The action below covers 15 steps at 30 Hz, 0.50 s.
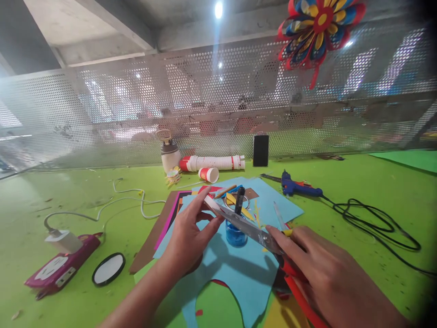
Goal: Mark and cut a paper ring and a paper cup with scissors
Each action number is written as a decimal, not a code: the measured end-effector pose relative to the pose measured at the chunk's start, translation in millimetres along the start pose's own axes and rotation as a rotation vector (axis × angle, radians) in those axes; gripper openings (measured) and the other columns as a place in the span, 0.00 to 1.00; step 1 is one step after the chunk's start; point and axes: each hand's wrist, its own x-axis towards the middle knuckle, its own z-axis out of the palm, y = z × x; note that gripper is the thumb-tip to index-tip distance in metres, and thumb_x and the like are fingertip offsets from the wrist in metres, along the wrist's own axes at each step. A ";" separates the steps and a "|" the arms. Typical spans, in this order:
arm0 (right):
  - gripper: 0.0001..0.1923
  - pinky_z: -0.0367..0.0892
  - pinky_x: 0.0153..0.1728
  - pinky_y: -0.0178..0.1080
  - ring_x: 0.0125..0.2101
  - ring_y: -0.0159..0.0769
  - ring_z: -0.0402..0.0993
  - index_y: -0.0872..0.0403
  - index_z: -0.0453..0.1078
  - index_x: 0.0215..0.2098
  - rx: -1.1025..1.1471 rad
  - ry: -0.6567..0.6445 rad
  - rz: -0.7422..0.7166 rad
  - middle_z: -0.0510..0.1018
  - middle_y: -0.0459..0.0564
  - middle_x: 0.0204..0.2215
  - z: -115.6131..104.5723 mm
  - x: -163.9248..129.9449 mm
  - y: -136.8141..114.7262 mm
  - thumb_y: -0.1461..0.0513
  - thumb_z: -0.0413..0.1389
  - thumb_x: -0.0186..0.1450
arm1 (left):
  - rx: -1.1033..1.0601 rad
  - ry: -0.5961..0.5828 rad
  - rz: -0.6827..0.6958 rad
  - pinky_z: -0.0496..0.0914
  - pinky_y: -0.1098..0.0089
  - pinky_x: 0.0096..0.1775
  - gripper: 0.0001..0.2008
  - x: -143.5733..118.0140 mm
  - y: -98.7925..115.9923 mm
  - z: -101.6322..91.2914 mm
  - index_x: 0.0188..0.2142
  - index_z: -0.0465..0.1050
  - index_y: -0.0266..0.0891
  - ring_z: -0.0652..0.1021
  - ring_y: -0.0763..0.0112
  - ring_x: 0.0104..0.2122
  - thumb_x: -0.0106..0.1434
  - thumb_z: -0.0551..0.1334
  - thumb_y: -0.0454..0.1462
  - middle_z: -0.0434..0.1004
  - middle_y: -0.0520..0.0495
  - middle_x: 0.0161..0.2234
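Along the green table (pixel 85 191), at far left: pink power strip (pixel 64 266), bearing a white plug (pixel 63 241). Left hand (pixel 186 234): thumb and forefinger curving with a gap between, fingertips meeting a white piece (pixel 212 205); cannot tell whether they are pinching it. Centre: scissors (pixel 244 226), slanting above a blue jar (pixel 235 234) and blue paper (pixel 249 269), blade tips touching the white piece. Right hand (pixel 327 269): clamping round the scissors' red handles, forefinger resting near the pivot. Far right: black cord (pixel 382 223), lying in loops.
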 end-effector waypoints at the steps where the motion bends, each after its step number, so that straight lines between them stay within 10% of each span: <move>1: 0.19 0.76 0.21 0.51 0.25 0.46 0.77 0.65 0.67 0.55 0.000 -0.001 -0.003 0.73 0.57 0.29 -0.2 0.0 0.7 0.66 0.41 0.72 | 0.012 -0.001 0.012 0.79 0.66 0.40 0.28 -0.2 -0.8 -0.3 0.62 0.66 0.41 0.82 0.68 0.34 0.63 0.67 0.39 0.82 0.44 0.44; 15: 0.19 0.77 0.21 0.50 0.25 0.47 0.79 0.59 0.64 0.57 0.026 0.053 -0.002 0.76 0.59 0.32 -0.9 -2.9 0.1 0.66 0.42 0.72 | 0.179 0.025 0.155 0.79 0.65 0.40 0.28 -2.6 -5.5 -1.0 0.63 0.64 0.36 0.82 0.69 0.34 0.65 0.65 0.41 0.81 0.40 0.47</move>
